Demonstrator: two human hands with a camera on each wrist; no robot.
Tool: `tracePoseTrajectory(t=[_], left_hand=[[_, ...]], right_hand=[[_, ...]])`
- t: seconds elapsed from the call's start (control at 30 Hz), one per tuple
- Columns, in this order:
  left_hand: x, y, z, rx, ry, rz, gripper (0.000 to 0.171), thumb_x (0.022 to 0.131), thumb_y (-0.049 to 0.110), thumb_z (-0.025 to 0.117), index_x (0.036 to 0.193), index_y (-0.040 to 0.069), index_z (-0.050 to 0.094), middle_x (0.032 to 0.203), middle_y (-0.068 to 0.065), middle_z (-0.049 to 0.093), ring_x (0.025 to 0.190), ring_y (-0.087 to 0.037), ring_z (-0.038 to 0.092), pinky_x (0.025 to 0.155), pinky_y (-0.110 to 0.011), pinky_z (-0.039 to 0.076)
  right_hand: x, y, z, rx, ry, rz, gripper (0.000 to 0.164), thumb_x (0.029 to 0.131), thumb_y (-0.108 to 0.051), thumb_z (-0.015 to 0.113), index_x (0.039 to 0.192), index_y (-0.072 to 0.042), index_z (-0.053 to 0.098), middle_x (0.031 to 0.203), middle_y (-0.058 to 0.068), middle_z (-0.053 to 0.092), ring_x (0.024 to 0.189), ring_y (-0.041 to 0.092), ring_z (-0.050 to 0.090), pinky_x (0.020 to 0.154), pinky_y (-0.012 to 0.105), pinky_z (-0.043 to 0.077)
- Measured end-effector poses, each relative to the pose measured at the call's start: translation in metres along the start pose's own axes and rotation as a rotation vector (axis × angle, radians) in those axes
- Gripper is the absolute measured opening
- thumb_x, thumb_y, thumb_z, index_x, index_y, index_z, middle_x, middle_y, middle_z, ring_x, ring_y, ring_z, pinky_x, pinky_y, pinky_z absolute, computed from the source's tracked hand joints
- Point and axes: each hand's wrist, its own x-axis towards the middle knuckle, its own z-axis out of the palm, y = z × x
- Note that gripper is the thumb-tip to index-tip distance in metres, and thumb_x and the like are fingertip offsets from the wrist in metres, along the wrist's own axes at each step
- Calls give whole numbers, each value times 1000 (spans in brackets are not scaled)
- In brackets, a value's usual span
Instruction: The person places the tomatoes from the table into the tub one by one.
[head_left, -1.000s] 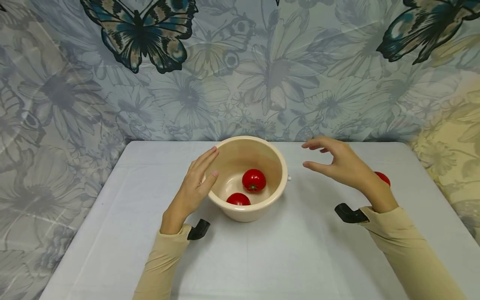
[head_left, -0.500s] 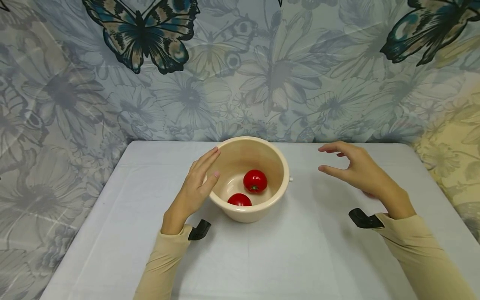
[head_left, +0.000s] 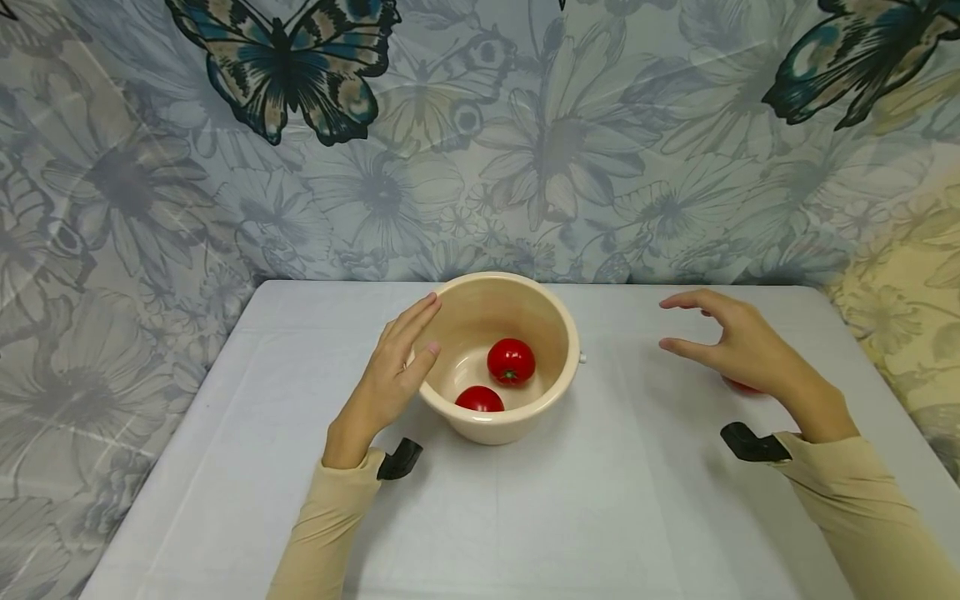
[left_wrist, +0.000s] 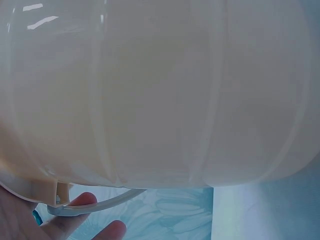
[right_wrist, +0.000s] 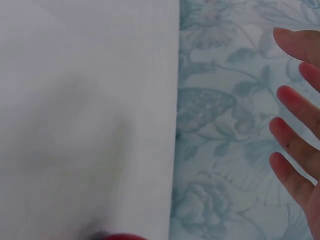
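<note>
Left hand point(head_left: 378, 383) straight-fingered, thumb apart, at the left rim of a cream bucket point(head_left: 498, 428); exact contact hard to judge. Right hand point(head_left: 757, 354) hangs over the white counter point(head_left: 555, 517), thumb and fingers spread apart. A red object point(head_left: 744, 387) there, mostly hidden by that hand. Inside the bucket: near tomato point(head_left: 480, 400), cut off by the rim; far tomato point(head_left: 512, 362), stem end showing. Beyond, a floral backdrop point(head_left: 525, 158) with butterflies.

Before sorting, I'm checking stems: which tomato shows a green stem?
The farther tomato in the cream bucket; the nearer tomato, partly hidden, shows none, nor does the red thing mostly hidden by the right hand.
</note>
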Motion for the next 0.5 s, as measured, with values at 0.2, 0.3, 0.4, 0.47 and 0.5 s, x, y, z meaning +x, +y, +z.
tracePoseTrajectory(t=[0.2, 0.3, 0.4, 0.47, 0.5], left_hand=[[0, 0, -1, 6, 3, 2, 53, 101, 23, 49, 153, 16, 40, 162, 4, 32, 150, -22, 27, 122, -52, 22], [0, 0, -1, 6, 3, -1, 53, 101, 23, 49, 153, 15, 40, 162, 4, 32, 150, -22, 27, 122, -52, 22], [0, 0, 0, 3, 1, -5, 53, 101, 23, 49, 153, 16, 40, 162, 5, 32, 150, -22, 27, 122, -51, 22], [0, 0, 0, 4, 3, -4, 53, 101, 23, 50, 153, 16, 40, 161, 5, 32, 149, -22, 27, 122, -51, 22], [0, 0, 0, 5, 3, -2, 53, 101, 23, 50, 153, 16, 40, 161, 5, 33, 149, -22, 27, 122, -51, 22]], right_hand=[[-8, 13, -3, -6, 0, 59, 50, 79, -16, 83, 124, -9, 64, 123, 12, 66, 111, 36, 55, 89, 39, 39], [-11, 20, -5, -19, -4, 56, 51, 79, -16, 83, 125, -9, 64, 122, 13, 66, 111, 35, 54, 85, 31, 41], [-16, 27, -7, -24, -28, 86, 52, 79, -18, 83, 126, -9, 63, 124, 14, 65, 114, 36, 53, 79, 22, 44], [-18, 30, -9, -7, -52, 116, 53, 79, -18, 83, 127, -8, 62, 127, 16, 63, 116, 40, 51, 84, 31, 48], [-19, 32, -10, 0, -59, 139, 54, 79, -19, 84, 128, -9, 62, 128, 17, 62, 117, 41, 50, 88, 33, 48]])
